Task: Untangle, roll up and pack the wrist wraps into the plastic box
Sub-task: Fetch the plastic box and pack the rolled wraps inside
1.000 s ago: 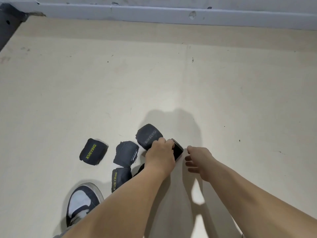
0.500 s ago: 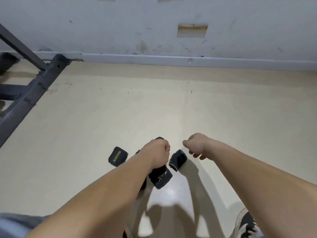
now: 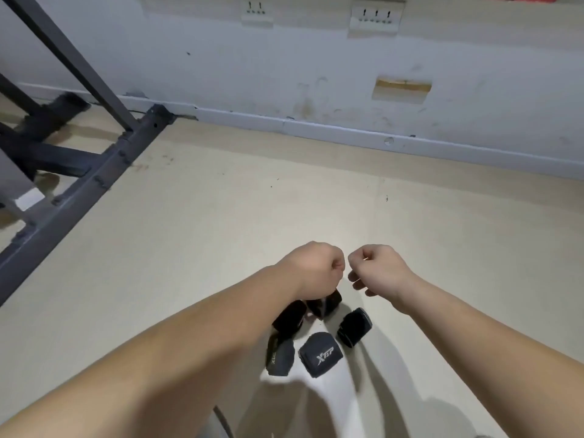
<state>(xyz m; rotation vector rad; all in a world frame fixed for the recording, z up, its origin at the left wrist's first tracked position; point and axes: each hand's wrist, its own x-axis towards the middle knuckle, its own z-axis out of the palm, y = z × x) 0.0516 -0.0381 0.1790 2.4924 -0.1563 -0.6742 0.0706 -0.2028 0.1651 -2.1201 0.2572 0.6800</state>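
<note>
Several rolled black wrist wraps lie close together on the beige floor. One reads XTEP (image 3: 320, 358), and a plain roll (image 3: 354, 327) lies to its right. A roll with partly hidden lettering (image 3: 279, 355) sits left of the XTEP roll. Two more dark wraps (image 3: 289, 319) (image 3: 327, 303) lie partly under my left arm. My left hand (image 3: 316, 268) hovers above them as a fist, and no wrap shows in it. My right hand (image 3: 377, 268) is beside it, fingers curled, holding nothing. No plastic box is in view.
A dark metal frame (image 3: 94, 181) with bolted beams stands on the floor at the left. A white wall and its skirting board (image 3: 379, 137) run across the back. Wall sockets (image 3: 376, 15) sit high up on the wall.
My view has risen and tilted up, showing more wall and frame. My left hand has lifted off the rolls. Both hands have come together above the wraps with fingers curled.
</note>
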